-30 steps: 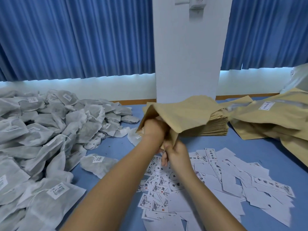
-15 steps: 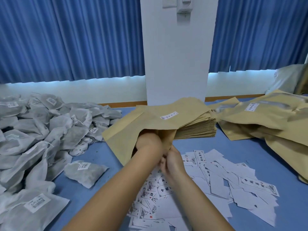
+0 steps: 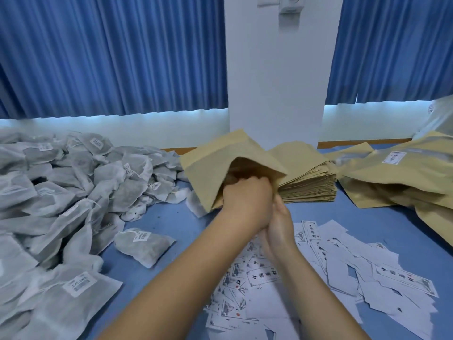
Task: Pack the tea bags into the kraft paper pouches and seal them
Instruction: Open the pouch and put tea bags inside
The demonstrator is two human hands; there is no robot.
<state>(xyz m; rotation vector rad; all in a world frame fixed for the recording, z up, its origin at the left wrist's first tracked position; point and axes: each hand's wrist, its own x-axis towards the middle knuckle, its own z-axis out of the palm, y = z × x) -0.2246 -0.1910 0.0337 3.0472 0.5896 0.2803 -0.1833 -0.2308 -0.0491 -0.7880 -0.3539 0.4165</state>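
A kraft paper pouch [image 3: 220, 163] is held up off the blue surface [image 3: 166, 217] near the middle of the view, its open mouth facing the person and its closed end tilted away toward 11 o'clock. The left hand [image 3: 245, 202] is at the mouth with its fingers curled in under the upper flap; whether its grip is clamped on a tea bag inside or on the paper itself cannot be told, since the fingertips are hidden in the pouch. The right hand [image 3: 280, 227] sits just at 5 o'clock of the left, touching it, and its fingers are covered by the left hand, so its grip cannot be told either. A stack of flat pouches [image 3: 308, 185] lies on the surface just at 2 o'clock of the hands, partly behind the raised pouch. Filled pouches with white labels [image 3: 404, 173] are heaped at 3 o'clock, toward the right edge. A big pile of white mesh tea bags [image 3: 61, 187] spreads across the 9 o'clock side, and a single tea bag [image 3: 142, 246] lies apart from it at 8 o'clock of the hands, label up. A corner of another white bag shows under the pouch's lower edge. Loose printed paper labels [image 3: 343, 266] are scattered under and at 5 o'clock of the forearms. Blue curtains [image 3: 110, 57] and a white pillar [image 3: 277, 82] stand at 12 o'clock beyond the surface
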